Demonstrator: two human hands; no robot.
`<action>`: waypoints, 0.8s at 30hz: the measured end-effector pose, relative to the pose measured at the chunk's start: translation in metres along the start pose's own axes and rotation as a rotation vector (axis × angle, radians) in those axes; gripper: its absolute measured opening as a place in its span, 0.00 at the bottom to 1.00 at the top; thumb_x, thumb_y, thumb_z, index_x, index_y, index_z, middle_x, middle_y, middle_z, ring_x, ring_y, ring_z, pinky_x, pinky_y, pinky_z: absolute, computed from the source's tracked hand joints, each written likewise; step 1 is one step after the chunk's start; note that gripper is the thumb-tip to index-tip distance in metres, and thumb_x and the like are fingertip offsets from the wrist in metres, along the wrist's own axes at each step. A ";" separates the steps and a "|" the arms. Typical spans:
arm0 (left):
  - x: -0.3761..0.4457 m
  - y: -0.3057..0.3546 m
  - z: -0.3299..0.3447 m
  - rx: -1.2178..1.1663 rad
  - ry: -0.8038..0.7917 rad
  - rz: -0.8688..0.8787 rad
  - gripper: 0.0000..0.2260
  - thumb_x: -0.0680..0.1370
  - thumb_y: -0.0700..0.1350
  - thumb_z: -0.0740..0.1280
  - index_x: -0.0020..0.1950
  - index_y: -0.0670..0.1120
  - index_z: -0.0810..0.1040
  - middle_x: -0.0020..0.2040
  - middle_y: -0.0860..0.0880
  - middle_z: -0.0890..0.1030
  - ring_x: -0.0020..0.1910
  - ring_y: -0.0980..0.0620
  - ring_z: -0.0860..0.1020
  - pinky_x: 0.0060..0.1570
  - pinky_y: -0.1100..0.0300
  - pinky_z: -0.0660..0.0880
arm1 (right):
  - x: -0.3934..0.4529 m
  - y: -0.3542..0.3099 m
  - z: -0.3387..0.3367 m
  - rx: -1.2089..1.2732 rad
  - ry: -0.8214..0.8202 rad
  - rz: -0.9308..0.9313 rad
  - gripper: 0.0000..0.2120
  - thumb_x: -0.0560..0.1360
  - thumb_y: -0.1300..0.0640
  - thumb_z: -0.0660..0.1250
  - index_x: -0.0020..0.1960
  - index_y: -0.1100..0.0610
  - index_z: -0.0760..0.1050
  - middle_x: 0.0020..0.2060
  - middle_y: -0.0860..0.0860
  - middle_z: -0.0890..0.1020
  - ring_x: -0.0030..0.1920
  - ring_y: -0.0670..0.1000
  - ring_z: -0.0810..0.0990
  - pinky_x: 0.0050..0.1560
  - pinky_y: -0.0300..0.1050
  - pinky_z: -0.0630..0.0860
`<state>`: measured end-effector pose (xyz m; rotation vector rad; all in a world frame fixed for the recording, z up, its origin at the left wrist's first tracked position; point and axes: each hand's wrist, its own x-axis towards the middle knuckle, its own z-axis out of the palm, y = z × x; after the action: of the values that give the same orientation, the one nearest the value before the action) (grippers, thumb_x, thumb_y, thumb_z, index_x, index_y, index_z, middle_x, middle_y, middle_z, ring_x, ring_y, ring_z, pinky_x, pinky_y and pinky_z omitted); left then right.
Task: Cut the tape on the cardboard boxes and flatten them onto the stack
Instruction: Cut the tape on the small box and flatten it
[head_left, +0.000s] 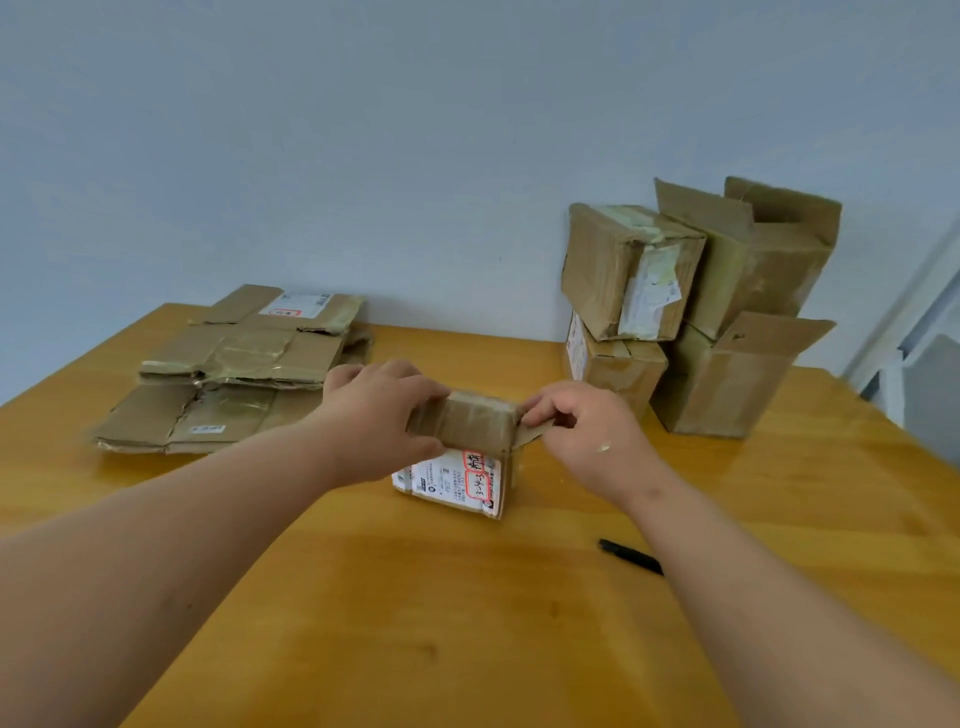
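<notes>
Item: small cardboard box (460, 457), standing on the wooden surface (415, 597) between the two hands; top face taped, white shipping label with red-outlined handwriting on the face toward the camera.

Left hand (376, 421): grip closed around the box's left top edge, fingers over the top, thumb on the near side.

Right hand (587, 431): grip curled, thumb and fingers pinching a cardboard flap (535, 434) that juts out from the box's right top corner.

Stack of flattened boxes (234, 369): beyond and to the left of the left grip, several layers lying flat on the surface, one label on the topmost far piece.

Unflattened boxes (696, 306): beyond and to the right of the right grip, against the wall (415, 156); four in a cluster, two lower, two resting on them; the two rightmost have open flaps, the upper left one tilts and carries pale tape.

Black cutter (628, 556): on the surface nearer the camera than the right grip, partly hidden by the right forearm; apart from both hands.
</notes>
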<state>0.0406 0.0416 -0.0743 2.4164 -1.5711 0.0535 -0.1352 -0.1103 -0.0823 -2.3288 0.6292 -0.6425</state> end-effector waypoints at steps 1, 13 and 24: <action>-0.007 0.001 0.002 0.012 0.034 0.021 0.23 0.74 0.59 0.68 0.68 0.62 0.68 0.61 0.59 0.70 0.64 0.55 0.68 0.70 0.52 0.49 | -0.006 -0.002 -0.003 0.000 -0.014 0.010 0.14 0.72 0.71 0.63 0.43 0.56 0.83 0.49 0.46 0.81 0.52 0.45 0.77 0.48 0.25 0.68; -0.040 0.006 0.013 -0.258 0.199 -0.021 0.22 0.79 0.61 0.56 0.39 0.53 0.83 0.62 0.59 0.76 0.64 0.55 0.69 0.64 0.51 0.66 | -0.014 -0.012 0.006 -0.217 0.018 0.095 0.08 0.76 0.52 0.70 0.52 0.54 0.77 0.48 0.47 0.75 0.48 0.47 0.75 0.44 0.37 0.69; -0.013 0.020 0.013 -0.295 -0.193 -0.057 0.20 0.81 0.45 0.57 0.71 0.63 0.67 0.77 0.56 0.52 0.66 0.50 0.69 0.57 0.60 0.72 | 0.009 -0.018 0.014 -0.173 0.042 0.277 0.10 0.80 0.51 0.64 0.56 0.56 0.78 0.58 0.52 0.67 0.49 0.50 0.70 0.51 0.42 0.67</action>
<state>0.0160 0.0425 -0.0858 2.2844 -1.4649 -0.4042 -0.1150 -0.0973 -0.0775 -2.3293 1.0413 -0.5272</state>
